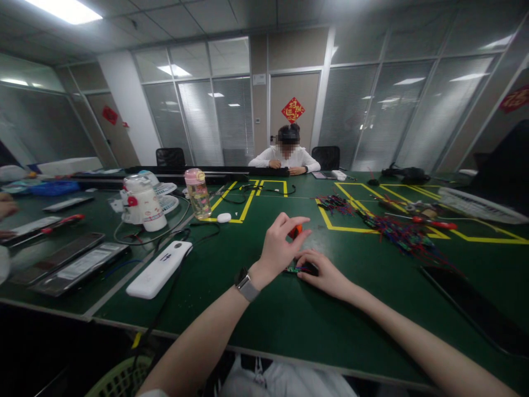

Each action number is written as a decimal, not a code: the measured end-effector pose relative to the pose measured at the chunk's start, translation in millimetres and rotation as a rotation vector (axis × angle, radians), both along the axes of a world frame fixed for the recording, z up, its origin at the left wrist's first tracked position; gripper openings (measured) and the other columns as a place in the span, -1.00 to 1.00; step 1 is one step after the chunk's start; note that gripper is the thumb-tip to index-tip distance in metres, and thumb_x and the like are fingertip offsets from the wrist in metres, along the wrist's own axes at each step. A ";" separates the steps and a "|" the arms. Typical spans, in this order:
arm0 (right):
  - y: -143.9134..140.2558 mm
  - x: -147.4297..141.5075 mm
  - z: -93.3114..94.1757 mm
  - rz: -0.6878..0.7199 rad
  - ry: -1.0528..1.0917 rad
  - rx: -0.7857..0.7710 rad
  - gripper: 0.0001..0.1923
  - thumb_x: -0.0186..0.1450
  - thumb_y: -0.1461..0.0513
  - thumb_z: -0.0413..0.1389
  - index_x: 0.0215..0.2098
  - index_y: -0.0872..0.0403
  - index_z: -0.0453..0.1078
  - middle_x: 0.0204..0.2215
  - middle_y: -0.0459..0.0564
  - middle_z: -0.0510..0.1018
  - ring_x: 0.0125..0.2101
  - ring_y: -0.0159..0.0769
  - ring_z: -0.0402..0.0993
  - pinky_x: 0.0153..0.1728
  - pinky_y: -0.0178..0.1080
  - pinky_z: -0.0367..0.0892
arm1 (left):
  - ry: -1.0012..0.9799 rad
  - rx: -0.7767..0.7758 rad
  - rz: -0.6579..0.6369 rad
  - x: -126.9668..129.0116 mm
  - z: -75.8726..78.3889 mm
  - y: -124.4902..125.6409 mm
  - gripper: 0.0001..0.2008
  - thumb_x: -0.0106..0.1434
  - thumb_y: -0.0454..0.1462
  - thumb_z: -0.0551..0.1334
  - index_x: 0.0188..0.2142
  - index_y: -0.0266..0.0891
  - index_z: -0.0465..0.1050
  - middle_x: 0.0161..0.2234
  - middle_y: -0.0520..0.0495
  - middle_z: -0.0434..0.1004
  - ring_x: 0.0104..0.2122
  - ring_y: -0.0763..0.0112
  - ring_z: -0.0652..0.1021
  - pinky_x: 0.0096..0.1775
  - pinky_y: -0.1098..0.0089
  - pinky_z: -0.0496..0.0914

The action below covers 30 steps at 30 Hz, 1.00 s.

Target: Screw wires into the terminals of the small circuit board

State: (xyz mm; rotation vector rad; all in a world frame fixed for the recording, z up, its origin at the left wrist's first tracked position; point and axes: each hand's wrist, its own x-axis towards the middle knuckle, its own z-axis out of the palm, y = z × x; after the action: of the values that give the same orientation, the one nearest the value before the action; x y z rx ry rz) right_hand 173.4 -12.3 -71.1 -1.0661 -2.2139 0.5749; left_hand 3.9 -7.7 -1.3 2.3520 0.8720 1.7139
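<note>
My left hand (279, 242) is raised above the green table, a watch on its wrist. Its thumb and fingers curve round a small orange-and-black thing (295, 231), mostly hidden, whose kind I cannot make out. Just below and to the right, my right hand (322, 271) rests on the table with bent fingers. Under its fingertips lies a small green circuit board (292, 270), with a black part (309, 268) beside it, partly covered by the hand.
Tangled coloured wires (397, 229) spread to the right, near a dark flat panel (475, 309). On the left lie a white power bank (160, 270), a white bottle (149, 204) and a pink-lidded bottle (198, 193). A person (287, 151) sits across the table.
</note>
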 end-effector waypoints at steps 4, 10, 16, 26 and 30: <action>1.5 0.9 -3.1 -0.002 0.004 0.009 -0.92 0.19 0.23 0.16 -0.32 0.04 0.42 -0.10 0.05 0.49 -0.01 -0.12 0.39 0.14 0.11 0.08 | 0.012 0.016 0.027 -3.5 0.6 1.2 -0.77 0.30 -0.20 0.20 -0.08 -0.18 0.46 -0.34 -0.01 0.33 -0.36 0.47 0.40 -0.28 0.43 0.36; 1.7 1.2 -3.9 -0.003 0.003 0.004 -0.91 0.20 0.21 0.16 -0.31 0.04 0.42 -0.10 0.04 0.49 -0.01 -0.12 0.38 0.16 0.12 0.05 | -0.070 0.054 0.012 -1.3 1.7 1.1 -0.79 0.27 -0.23 0.23 -0.10 -0.14 0.50 -0.30 -0.02 0.27 -0.30 0.45 0.40 -0.22 0.40 0.37; 0.7 1.3 -1.5 0.000 0.000 -0.001 -0.91 0.21 0.21 0.16 -0.31 0.04 0.42 -0.09 0.05 0.49 -0.01 -0.10 0.39 0.18 0.15 -0.02 | -0.161 -0.255 -0.302 1.8 3.9 0.2 -0.70 0.38 -0.31 0.04 0.06 -0.19 0.37 -0.16 -0.10 0.42 -0.23 0.42 0.51 -0.13 0.36 0.41; 0.3 0.8 -0.7 -0.002 -0.005 -0.005 -0.92 0.20 0.23 0.16 -0.31 0.05 0.42 -0.10 0.05 0.50 -0.01 -0.11 0.39 0.19 0.16 -0.03 | -0.226 -0.189 -0.116 0.0 6.1 -0.6 -0.88 0.20 -0.23 0.30 -0.27 -0.20 0.55 -0.30 -0.01 0.31 -0.30 0.45 0.42 -0.20 0.42 0.37; 0.3 0.7 -0.8 -0.001 -0.001 -0.003 -0.92 0.20 0.23 0.17 -0.32 0.05 0.41 -0.11 0.05 0.50 -0.02 -0.12 0.40 0.19 0.16 -0.06 | -0.284 -0.266 -0.133 1.5 5.0 0.5 -0.81 0.30 -0.29 0.17 -0.11 -0.22 0.46 -0.26 -0.05 0.39 -0.28 0.44 0.47 -0.19 0.42 0.38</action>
State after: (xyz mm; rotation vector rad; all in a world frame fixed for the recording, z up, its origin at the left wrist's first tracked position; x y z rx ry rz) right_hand 174.0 -12.0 -71.8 -1.0691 -2.2139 0.5772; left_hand 5.4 -7.2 3.7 1.8963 0.8157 1.7040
